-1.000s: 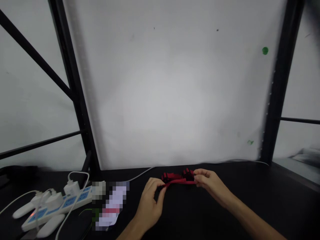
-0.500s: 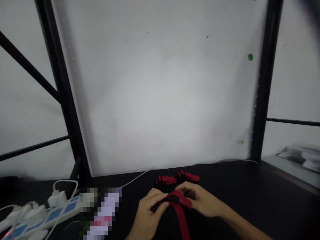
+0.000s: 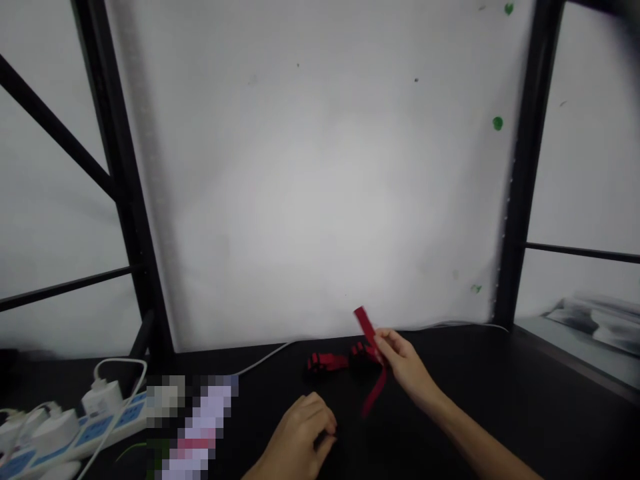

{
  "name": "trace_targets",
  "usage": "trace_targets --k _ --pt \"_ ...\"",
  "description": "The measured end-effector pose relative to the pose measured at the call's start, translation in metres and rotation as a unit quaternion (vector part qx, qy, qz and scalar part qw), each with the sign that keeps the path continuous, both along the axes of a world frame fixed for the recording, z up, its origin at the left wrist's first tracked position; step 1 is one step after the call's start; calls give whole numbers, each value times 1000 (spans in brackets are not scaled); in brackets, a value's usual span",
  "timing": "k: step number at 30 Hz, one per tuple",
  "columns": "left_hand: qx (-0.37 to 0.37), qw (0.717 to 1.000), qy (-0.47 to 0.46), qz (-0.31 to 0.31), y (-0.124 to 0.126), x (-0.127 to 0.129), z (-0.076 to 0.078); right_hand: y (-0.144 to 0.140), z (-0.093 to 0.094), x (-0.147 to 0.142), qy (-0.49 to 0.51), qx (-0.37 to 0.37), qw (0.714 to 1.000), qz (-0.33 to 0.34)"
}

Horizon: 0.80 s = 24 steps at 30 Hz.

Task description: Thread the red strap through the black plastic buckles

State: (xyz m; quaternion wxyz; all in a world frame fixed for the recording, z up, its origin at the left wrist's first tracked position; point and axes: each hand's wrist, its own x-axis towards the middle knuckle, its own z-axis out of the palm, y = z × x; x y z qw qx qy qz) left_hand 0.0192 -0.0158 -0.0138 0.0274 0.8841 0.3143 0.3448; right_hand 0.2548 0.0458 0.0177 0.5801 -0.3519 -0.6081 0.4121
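My right hand (image 3: 404,363) pinches a red strap (image 3: 374,360) and holds it above the black tabletop (image 3: 500,400). One end of the strap sticks up, the other hangs down. Just behind it on the table lies a small pile of red-and-black straps (image 3: 336,361). My left hand (image 3: 303,437) rests on the tabletop in front of the pile with its fingers curled; whether anything is under them I cannot tell.
A white power strip (image 3: 75,433) with plugs and white cables lies at the left edge. A pixelated object (image 3: 193,427) sits beside it. Black frame posts (image 3: 127,200) (image 3: 520,167) flank a white back wall. A white cable (image 3: 270,353) runs along the wall.
My right hand has lifted the red strap up and to the right, away from my left hand. My left hand has let go and dropped to the table.
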Motion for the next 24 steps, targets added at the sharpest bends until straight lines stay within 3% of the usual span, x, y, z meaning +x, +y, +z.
trace_targets --k 2,4,8,10,12,17,24 --pt "11 997 70 11 -1 1 -1 -2 -5 -1 -157 23 987 16" --pt "22 993 115 8 -2 2 -1 -6 -16 -9 -300 43 952 50" --pt "-7 992 123 0 -6 1 2 -14 -33 -36 -464 106 878 47" --pt "-44 993 106 24 -5 -1 5 -14 -32 -42 -489 123 863 29" --pt "-71 991 96 61 -3 -6 6 -13 -27 -40 -483 125 866 24" --pt "-117 979 118 121 10 -22 4 -9 -14 -3 -454 114 882 60" --pt "-152 970 117 150 21 -32 1 -5 -21 24 -491 110 860 84"
